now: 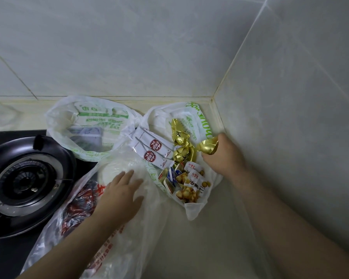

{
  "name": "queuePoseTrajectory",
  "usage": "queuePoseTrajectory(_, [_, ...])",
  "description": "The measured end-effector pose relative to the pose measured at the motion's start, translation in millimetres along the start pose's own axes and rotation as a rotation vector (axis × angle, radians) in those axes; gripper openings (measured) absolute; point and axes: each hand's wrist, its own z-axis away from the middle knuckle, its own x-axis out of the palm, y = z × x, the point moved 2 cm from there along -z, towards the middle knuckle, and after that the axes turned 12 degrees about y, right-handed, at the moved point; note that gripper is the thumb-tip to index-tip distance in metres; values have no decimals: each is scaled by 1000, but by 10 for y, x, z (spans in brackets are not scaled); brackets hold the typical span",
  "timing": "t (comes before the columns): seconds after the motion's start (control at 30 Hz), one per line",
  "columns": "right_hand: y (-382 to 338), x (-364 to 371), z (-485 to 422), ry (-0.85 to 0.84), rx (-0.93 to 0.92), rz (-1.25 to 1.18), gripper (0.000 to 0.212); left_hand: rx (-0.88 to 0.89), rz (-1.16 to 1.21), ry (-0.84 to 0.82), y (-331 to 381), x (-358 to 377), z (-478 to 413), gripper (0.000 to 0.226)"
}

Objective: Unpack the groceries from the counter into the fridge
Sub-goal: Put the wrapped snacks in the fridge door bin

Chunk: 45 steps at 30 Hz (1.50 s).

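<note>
The right hand [222, 156] curls its fingers round a gold-wrapped packet [208, 147] and holds it over the opened bag [193, 213] at the right, close to the wall corner. It is probably picking the packet out for the fridge, which is out of view. The left hand [123, 190] lies flat with its fingers straight on the near-left bag [129, 248], likely to steady it. Other snack packets [193, 184] lie spread on the opened bag on the counter [199, 248].
</note>
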Motion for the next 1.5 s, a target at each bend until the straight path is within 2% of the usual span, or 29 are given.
queuePoseTrajectory(0.03, [-79, -37, 70, -16, 77, -126, 41, -3, 65, 86, 52, -44, -12, 54])
queuePoseTrajectory(0.1, [-286, -36, 252, -199, 214, -412, 43, -67, 370, 182, 227, -188, -29, 45])
queuePoseTrajectory(0.17, [-453, 68, 459, -438, 294, -632, 42, -178, 856, 78, 428, -302, -53, 30])
queuePoseTrajectory(0.23, [-554, 167, 615, -556, 313, -729, 36, -213, 1180, -23, 560, -345, -83, 24])
queuePoseTrajectory(0.37, [-575, 241, 731, -614, 257, -755, 20, -317, 1271, 36, 524, -281, -111, 23])
queuePoseTrajectory(0.47, [-503, 265, 698, -698, 294, -779, 39, -410, 1339, 27, 426, -248, -83, 20])
queuePoseTrajectory(0.53, [-468, 271, 575, -630, 251, -685, 34, -455, 1421, -11, 351, -236, -45, 17])
queuePoseTrajectory(0.6, [-437, 281, 358, -418, 29, -387, 24, -493, 1447, -16, 274, -225, -21, 15])
queuePoseTrajectory(0.67, [-405, 359, 134, -294, -225, -114, 35, -539, 1468, -3, 222, -228, 8, 14])
queuePoseTrajectory(0.73, [-368, 493, -21, -320, -383, 60, 49, -572, 1516, 3, 197, -231, 46, 13])
queuePoseTrajectory(0.83, [-304, 619, -172, -410, -443, 210, 60, -582, 1559, 23, 130, -248, 103, 9])
queuePoseTrajectory(1.0, [-254, 690, -209, -386, -587, 366, 51, -610, 1648, 86, -2, -240, 264, 19])
queuePoseTrajectory(1.17, [-281, 511, -141, -174, -482, 193, 48, -641, 1662, 162, -31, -354, 381, 19])
queuePoseTrajectory(1.23, [-314, 289, -23, -41, -379, 40, 39, -607, 1634, 187, -29, -442, 422, 25])
queuePoseTrajectory(1.3, [-355, 14, 155, 70, -231, -166, 29, -580, 1626, 202, 9, -539, 468, 21])
queuePoseTrajectory(1.37, [-381, -286, 369, 83, -47, -391, 24, -542, 1633, 206, 85, -666, 513, 21])
queuePoseTrajectory(1.43, [-358, -523, 590, 39, 109, -674, 23, -497, 1634, 199, 172, -783, 553, 33])
queuePoseTrajectory(1.5, [-330, -726, 818, 14, 187, -884, 22, -446, 1652, 196, 282, -898, 612, 20])
